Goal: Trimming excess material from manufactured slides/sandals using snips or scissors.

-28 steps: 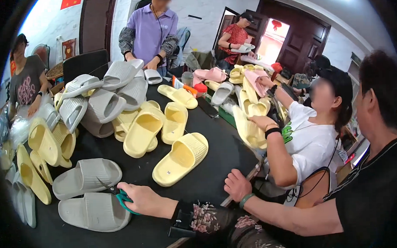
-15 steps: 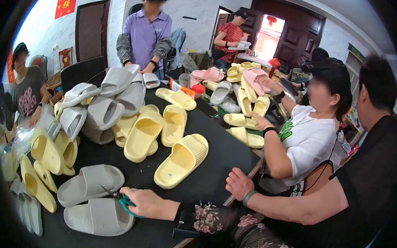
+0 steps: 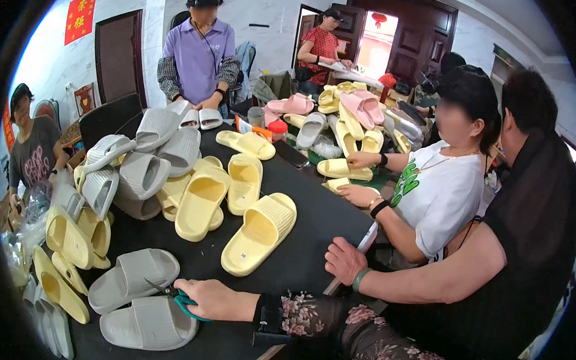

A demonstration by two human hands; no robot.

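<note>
My right hand, in a dark floral sleeve, is closed around teal-handled scissors. Their blades point left over the grey slides in front of it. One grey slide lies just beyond the other grey slide, both flat on the black tabletop, toes to the right. Past my hand a single yellow slide rests with a small white sticker on its insole. My left hand is out of view.
Heaped grey slides and yellow slides cover the left and middle of the table. A co-worker's hand rests on the right edge. Another co-worker in white handles yellow slides. A person in purple stands across.
My right hand stays by the grey slides with the scissors. The co-worker in white has lowered both hands onto yellow slides. The whole view has shifted slightly.
</note>
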